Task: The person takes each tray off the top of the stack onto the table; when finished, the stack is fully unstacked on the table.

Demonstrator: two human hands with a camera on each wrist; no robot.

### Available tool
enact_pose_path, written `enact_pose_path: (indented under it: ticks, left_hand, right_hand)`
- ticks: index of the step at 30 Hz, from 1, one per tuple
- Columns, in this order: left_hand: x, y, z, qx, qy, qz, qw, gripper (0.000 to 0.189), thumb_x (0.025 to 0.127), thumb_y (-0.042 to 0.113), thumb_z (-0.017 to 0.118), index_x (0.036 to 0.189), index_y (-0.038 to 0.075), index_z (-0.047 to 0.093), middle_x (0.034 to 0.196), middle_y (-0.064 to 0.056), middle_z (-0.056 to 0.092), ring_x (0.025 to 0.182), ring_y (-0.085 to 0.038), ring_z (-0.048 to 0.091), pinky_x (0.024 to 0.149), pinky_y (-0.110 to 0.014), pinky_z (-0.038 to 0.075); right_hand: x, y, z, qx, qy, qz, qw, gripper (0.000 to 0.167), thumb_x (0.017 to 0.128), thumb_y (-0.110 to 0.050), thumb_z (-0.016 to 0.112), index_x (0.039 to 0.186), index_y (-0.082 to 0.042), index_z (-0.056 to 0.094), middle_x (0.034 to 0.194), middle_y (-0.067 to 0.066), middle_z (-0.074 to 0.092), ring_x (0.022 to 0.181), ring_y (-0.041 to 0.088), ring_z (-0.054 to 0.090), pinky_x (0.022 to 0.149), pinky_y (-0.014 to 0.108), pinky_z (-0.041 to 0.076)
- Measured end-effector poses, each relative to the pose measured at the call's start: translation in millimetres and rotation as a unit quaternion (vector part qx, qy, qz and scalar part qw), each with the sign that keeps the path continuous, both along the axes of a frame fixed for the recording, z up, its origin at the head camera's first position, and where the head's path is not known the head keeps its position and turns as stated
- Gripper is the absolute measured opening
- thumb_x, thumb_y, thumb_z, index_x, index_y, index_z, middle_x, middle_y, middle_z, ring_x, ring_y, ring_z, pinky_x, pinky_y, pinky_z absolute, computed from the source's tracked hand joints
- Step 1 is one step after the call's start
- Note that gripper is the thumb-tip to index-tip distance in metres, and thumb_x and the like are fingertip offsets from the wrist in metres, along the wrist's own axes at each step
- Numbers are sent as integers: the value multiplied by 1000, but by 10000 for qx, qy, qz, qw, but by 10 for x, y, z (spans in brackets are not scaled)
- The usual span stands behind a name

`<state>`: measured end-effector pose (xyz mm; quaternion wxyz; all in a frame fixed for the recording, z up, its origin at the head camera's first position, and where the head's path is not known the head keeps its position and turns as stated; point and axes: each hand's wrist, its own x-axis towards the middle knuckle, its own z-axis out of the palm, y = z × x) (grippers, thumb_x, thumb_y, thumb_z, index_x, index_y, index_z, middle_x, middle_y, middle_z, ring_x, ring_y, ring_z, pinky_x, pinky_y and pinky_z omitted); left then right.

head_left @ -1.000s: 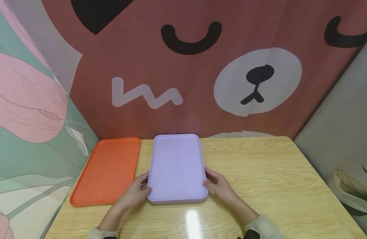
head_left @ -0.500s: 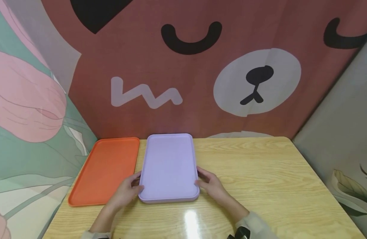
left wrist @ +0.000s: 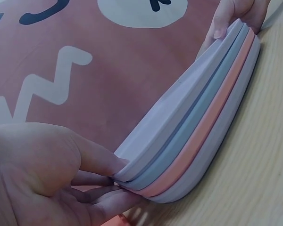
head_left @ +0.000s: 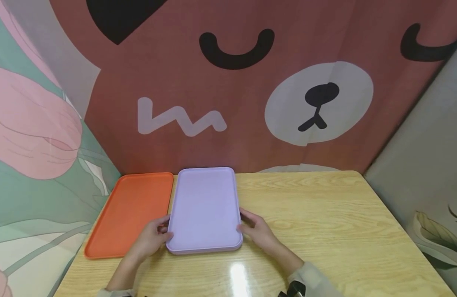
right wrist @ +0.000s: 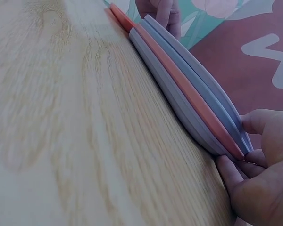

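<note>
A stack of rectangular trays lies in the middle of the table, its top tray [head_left: 204, 210] lilac. From the side in the left wrist view, a blue tray [left wrist: 174, 157], an orange tray [left wrist: 198, 146] and a pale lilac tray [left wrist: 212, 155] show beneath the top one. My left hand [head_left: 150, 239] grips the stack's near left side, thumb on the top rim and fingers lower down. On the opposite side my right hand [head_left: 259, 233] holds it the same way, with fingers along the lower edges in the right wrist view.
A single orange tray [head_left: 129, 214] lies flat at the left of the wood-grain table [head_left: 325, 222], just beside the stack. Behind the table hangs a bear-print curtain [head_left: 247, 152]; a flower-print curtain [head_left: 35, 198] runs along the left.
Both hands have slid the tray stack leftward, closer to the orange tray, keeping their hold on its sides. The orange tray stays in place.
</note>
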<state>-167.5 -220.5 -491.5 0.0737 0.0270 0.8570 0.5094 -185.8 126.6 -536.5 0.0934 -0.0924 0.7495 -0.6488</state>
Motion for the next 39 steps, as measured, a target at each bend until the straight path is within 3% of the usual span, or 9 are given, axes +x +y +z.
enact_pose_path:
  ticks: [4,13,24,29,34,39]
  left_hand:
    - [-4,-27,8,-196,0,73,9998,60,85,-9,71,139,-19,47,116,-23,65,96,-25,65,70,-25,55]
    - [-12,-92,-6,-330,2,186,9993,56,85,-7,72,137,-17,52,116,-25,68,104,-32,67,79,-29,57]
    - [-14,-133,-26,-206,-21,274,9994,56,85,-9,70,137,-17,52,119,-30,66,105,-35,67,80,-35,59]
    - [3,-151,-53,89,-94,328,9994,57,84,-11,70,137,-18,51,119,-30,66,108,-38,67,80,-35,60]
    - [-3,-172,-72,78,-115,388,9992,57,84,-8,73,136,-16,52,115,-26,68,106,-35,67,79,-32,59]
    - [-34,-185,-92,124,-113,484,9987,49,90,-3,70,135,-15,55,112,-23,70,95,-27,69,74,-26,57]
  right_hand:
    - [-10,-31,-8,19,18,-11,10000,65,93,-7,70,151,2,43,151,22,47,140,41,42,112,45,38]
    - [-45,-98,-27,-37,-58,-6,10000,65,92,-5,71,151,1,43,152,20,47,142,39,40,116,49,31]
    - [-20,-159,2,40,134,76,9999,65,93,-7,69,151,3,42,151,23,46,142,43,40,116,54,29]
    - [13,-183,-2,-149,5,170,9997,70,93,-7,72,153,3,38,153,26,42,139,44,43,112,48,39]
    - [23,-215,-5,-294,-56,336,9990,81,90,-2,75,156,6,29,158,30,30,136,47,44,102,33,49]
    - [17,-249,32,305,298,248,9988,77,89,8,66,156,7,28,158,29,32,143,44,35,105,34,45]
